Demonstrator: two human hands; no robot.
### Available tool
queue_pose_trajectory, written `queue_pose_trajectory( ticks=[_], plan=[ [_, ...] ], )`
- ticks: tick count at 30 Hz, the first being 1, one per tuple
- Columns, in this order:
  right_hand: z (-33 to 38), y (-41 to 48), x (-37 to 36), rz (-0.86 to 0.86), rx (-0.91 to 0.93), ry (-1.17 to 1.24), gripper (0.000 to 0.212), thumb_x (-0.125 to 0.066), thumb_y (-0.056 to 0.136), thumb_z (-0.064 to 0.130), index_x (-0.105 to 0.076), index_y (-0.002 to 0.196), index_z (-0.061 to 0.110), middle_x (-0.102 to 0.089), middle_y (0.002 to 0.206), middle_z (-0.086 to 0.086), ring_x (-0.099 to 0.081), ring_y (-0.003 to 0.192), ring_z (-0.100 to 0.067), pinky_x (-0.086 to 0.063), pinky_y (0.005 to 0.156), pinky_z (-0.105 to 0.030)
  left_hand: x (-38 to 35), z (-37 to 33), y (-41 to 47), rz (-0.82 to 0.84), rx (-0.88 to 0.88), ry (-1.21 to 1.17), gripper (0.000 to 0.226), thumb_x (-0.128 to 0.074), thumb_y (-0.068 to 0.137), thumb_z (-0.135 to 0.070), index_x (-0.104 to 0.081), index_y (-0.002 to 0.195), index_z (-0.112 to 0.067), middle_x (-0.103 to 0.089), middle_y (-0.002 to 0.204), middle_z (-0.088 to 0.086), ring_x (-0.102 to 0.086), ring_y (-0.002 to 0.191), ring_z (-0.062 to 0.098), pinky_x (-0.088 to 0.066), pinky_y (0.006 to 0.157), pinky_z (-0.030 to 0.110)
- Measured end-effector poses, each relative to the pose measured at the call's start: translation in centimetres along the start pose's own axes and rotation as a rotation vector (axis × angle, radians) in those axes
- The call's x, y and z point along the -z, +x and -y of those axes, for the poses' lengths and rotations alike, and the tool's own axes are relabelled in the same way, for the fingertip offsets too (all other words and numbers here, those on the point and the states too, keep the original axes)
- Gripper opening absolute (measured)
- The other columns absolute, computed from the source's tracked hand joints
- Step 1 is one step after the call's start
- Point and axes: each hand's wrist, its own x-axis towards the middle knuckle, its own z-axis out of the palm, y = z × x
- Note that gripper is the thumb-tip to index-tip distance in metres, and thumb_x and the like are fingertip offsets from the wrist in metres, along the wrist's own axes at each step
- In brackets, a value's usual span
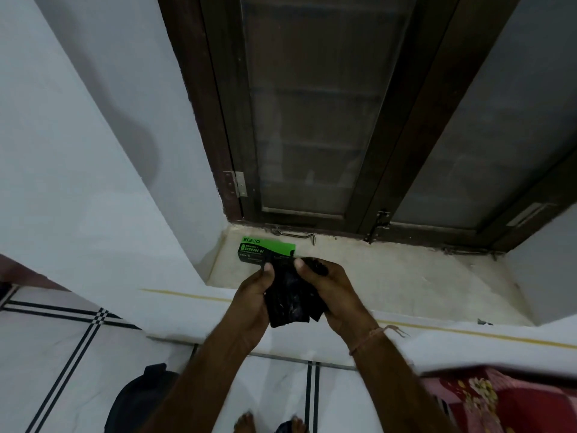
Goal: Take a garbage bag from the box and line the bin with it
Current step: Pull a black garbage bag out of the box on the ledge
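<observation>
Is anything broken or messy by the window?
Nothing looks broken or spilled. The green box lies flat on the sill, and both hands, left hand and right hand, hold a crumpled black bag, still folded up.

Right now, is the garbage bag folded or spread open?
Still folded: garbage bag is a compact black wad between left hand and right hand.

A home, by the looks: wooden-framed window (315, 120), stone sill (390, 270), tiled floor (62, 354), floral bedding (499, 398) at the edge.
</observation>
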Motion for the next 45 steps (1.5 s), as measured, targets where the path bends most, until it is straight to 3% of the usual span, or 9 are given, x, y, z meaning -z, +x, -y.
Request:
queue_pose_trajectory(
  ticks=[9, 13, 16, 20, 27, 32, 36, 40, 45],
  plan=[
    [-0.4, 0.8, 0.7, -0.132, -0.021, -0.058, 0.018, -0.059, 0.101, 0.014, -0.076, 0.103, 0.007, -0.077, 0.108, -0.017, -0.071, 0.11, -0.037, -0.056, 0.101, -0.05, 0.8, 0.5, 0.3, -0.032, -0.02, 0.048, 0.049, -0.034, 0.111, -0.033, -0.057, 0.14, -0.002, -0.067, 0.135, 0.021, -0.063, 0.126, 0.037, -0.052, 0.103, 0.049],
    [-0.1, 0.4, 0.2, -0.082, -0.052, -0.028, 0.038, -0.054, 0.102, 0.041, -0.076, 0.11, 0.011, -0.078, 0.113, -0.011, -0.073, 0.11, -0.029, -0.057, 0.098, -0.041, 0.2, 0.4, 0.4, -0.016, -0.007, 0.067, 0.05, -0.032, 0.111, -0.037, -0.064, 0.133, -0.006, -0.075, 0.12, 0.017, -0.074, 0.105, 0.029, -0.061, 0.076, 0.034],
    [0.2, -0.1, 0.2, 0.009, -0.041, -0.043, 0.045, -0.057, 0.098, 0.046, -0.073, 0.117, 0.008, -0.078, 0.112, -0.01, -0.075, 0.106, -0.024, -0.058, 0.097, -0.034, -0.7, 0.1, 0.0, 0.008, 0.005, 0.032, 0.054, -0.031, 0.108, -0.045, -0.062, 0.135, -0.01, -0.073, 0.125, 0.018, -0.07, 0.116, 0.032, -0.058, 0.093, 0.041],
    [0.2, 0.3, 0.4, -0.019, -0.017, -0.102, 0.033, -0.075, 0.09, 0.026, -0.074, 0.105, -0.002, -0.078, 0.103, -0.021, -0.075, 0.1, -0.035, -0.056, 0.1, -0.049, -0.6, 0.2, 0.1, 0.036, -0.022, 0.024, 0.054, -0.045, 0.102, -0.044, -0.061, 0.137, -0.006, -0.069, 0.132, 0.021, -0.065, 0.124, 0.037, -0.049, 0.108, 0.054],
    [0.0, 0.8, 1.3, -0.052, -0.019, -0.074, 0.018, -0.067, 0.096, 0.015, -0.071, 0.1, -0.002, -0.076, 0.098, -0.018, -0.072, 0.093, -0.03, -0.06, 0.085, -0.035, -0.1, 0.1, 0.7, -0.025, 0.013, 0.028, 0.051, -0.034, 0.11, -0.038, -0.062, 0.134, -0.004, -0.076, 0.118, 0.016, -0.075, 0.106, 0.027, -0.062, 0.077, 0.036],
    [-0.2, 0.8, 0.9, -0.049, -0.019, -0.085, 0.025, -0.058, 0.102, 0.02, -0.072, 0.111, 0.001, -0.077, 0.109, -0.02, -0.071, 0.108, -0.038, -0.057, 0.098, -0.047, -0.8, -0.1, 0.0, 0.03, -0.002, 0.009, 0.051, -0.044, 0.104, -0.043, -0.065, 0.131, -0.006, -0.071, 0.128, 0.02, -0.068, 0.12, 0.035, -0.059, 0.094, 0.042],
    [0.4, 0.3, 0.8, 0.041, -0.038, -0.063, 0.046, -0.057, 0.1, 0.046, -0.074, 0.114, 0.006, -0.078, 0.11, -0.015, -0.074, 0.108, -0.029, -0.057, 0.098, -0.039, -0.3, 0.1, -0.1, 0.064, -0.054, 0.032, 0.043, -0.047, 0.106, -0.032, -0.063, 0.135, -0.004, -0.072, 0.128, 0.018, -0.067, 0.122, 0.033, -0.053, 0.104, 0.047],
    [0.0, 0.4, 1.0, 0.027, -0.037, -0.073, 0.037, -0.075, 0.09, 0.03, -0.073, 0.106, -0.003, -0.077, 0.106, -0.021, -0.073, 0.105, -0.037, -0.055, 0.101, -0.05, -0.3, 0.0, -0.1, 0.044, -0.055, 0.022, 0.042, -0.043, 0.108, -0.028, -0.064, 0.132, -0.001, -0.075, 0.122, 0.017, -0.071, 0.116, 0.031, -0.059, 0.094, 0.039],
    [-0.1, 0.2, 1.3, 0.007, -0.084, -0.05, 0.024, -0.071, 0.093, 0.019, -0.074, 0.101, -0.004, -0.075, 0.108, -0.026, -0.074, 0.1, -0.035, -0.059, 0.093, -0.042, -0.1, 0.1, -0.3, 0.041, -0.01, 0.012, 0.048, -0.037, 0.109, -0.032, -0.061, 0.135, 0.001, -0.07, 0.129, 0.023, -0.068, 0.118, 0.036, -0.056, 0.099, 0.046]
  ],
)
